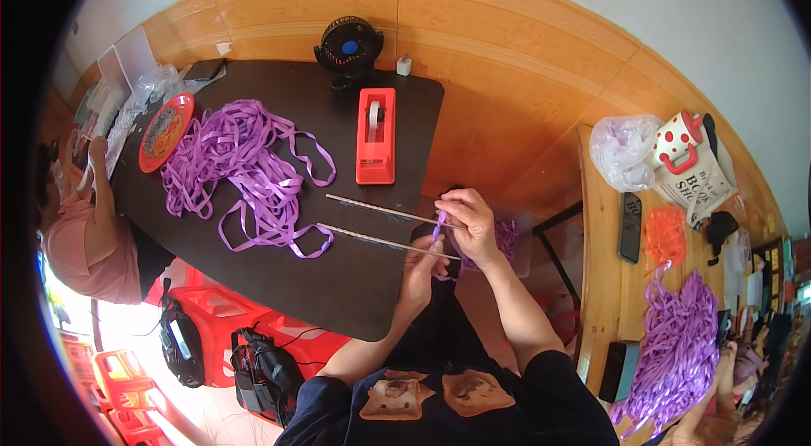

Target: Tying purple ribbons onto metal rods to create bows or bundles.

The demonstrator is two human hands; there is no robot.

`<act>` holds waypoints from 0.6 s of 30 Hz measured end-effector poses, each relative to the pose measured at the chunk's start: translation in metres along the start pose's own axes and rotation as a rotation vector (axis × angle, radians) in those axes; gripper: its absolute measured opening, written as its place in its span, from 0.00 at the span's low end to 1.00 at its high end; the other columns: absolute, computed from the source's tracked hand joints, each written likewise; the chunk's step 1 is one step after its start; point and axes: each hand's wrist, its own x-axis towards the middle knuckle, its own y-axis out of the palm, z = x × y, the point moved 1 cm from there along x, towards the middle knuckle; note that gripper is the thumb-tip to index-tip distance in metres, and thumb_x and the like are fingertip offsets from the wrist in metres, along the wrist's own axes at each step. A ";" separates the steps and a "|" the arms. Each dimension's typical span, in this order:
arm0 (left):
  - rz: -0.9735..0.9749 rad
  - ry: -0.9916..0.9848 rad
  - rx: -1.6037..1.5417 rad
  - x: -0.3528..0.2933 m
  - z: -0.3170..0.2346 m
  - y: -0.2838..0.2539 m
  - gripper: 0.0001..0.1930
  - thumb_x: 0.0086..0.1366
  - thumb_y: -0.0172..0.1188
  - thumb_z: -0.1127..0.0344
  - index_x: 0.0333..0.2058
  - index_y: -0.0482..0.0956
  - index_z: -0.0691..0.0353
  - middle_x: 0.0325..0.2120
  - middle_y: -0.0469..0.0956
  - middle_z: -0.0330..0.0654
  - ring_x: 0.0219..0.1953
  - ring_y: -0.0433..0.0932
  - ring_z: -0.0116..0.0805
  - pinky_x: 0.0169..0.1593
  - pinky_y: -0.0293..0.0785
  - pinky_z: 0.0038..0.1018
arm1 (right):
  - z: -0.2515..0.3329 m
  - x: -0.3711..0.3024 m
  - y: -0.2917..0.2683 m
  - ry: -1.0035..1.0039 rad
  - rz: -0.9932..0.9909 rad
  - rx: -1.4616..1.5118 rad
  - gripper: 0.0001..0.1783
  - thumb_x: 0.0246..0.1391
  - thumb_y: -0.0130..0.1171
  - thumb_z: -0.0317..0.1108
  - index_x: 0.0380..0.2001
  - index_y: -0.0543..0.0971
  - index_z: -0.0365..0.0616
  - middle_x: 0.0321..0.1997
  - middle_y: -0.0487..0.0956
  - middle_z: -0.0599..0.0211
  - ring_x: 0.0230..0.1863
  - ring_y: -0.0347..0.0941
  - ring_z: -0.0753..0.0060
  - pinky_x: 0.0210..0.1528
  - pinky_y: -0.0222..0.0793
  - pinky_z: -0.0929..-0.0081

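My left hand (418, 273) and my right hand (473, 231) work close together just past the right edge of the dark table (338, 294). Between them runs a short purple ribbon (438, 226), pinched by the fingers of each hand. Two thin twisted metal rods, a far one (372, 206) and a near one (363, 237), stick out over the table edge toward my hands. The ribbon passes by the rods; whether it is wound on them I cannot tell. On the table lies a loose heap of purple ribbon (245, 155).
A red tape dispenser (376, 169), a black fan (349, 47) and a red plate (187, 106) stand on the table. At left sits another person (93, 247). The wooden surface (596, 302) at right bears a phone (630, 226), ribbon (676, 345) and a spotted mug (676, 140).
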 end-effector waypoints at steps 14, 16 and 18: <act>-0.025 -0.144 0.031 -0.074 0.017 -0.019 0.08 0.66 0.58 0.66 0.38 0.81 0.65 0.30 0.82 0.40 0.29 0.79 0.25 0.35 0.72 0.18 | 0.019 -0.097 0.020 0.261 0.037 0.141 0.05 0.45 0.60 0.24 0.29 0.78 0.38 0.34 0.77 0.60 0.38 0.73 0.56 0.39 0.66 0.65; 0.004 -0.185 0.053 -0.091 0.014 -0.027 0.08 0.65 0.59 0.68 0.38 0.81 0.65 0.30 0.82 0.40 0.30 0.78 0.24 0.36 0.72 0.18 | 0.032 -0.116 0.021 0.320 0.050 0.163 0.05 0.44 0.61 0.23 0.27 0.78 0.37 0.33 0.77 0.59 0.37 0.73 0.56 0.39 0.66 0.65; 0.030 -0.225 0.022 -0.107 0.007 -0.037 0.08 0.65 0.59 0.69 0.38 0.82 0.66 0.30 0.82 0.40 0.30 0.78 0.23 0.36 0.72 0.17 | 0.052 -0.129 0.018 0.339 0.078 0.185 0.05 0.43 0.61 0.23 0.27 0.78 0.37 0.33 0.77 0.59 0.36 0.73 0.55 0.38 0.66 0.66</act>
